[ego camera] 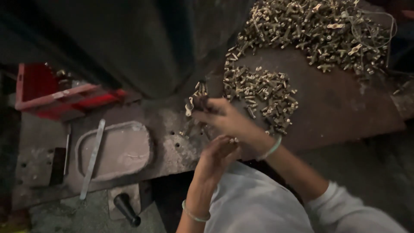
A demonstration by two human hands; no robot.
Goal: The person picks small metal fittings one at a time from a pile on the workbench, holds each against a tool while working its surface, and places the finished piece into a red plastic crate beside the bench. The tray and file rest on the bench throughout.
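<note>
Head view: my right hand [224, 118] pinches small brass fittings [192, 103]; left hand [217, 153] holds one; red box [56, 92] at left.

Bare forearms, pale green bangle [272, 149] on right wrist, matching bangle [195, 214] on left wrist, light grey garment [254, 203]

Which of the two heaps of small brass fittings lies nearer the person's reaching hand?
The smaller heap mid-bench, just beyond the right hand; the larger heap lies farther off, toward the top right corner.
</note>
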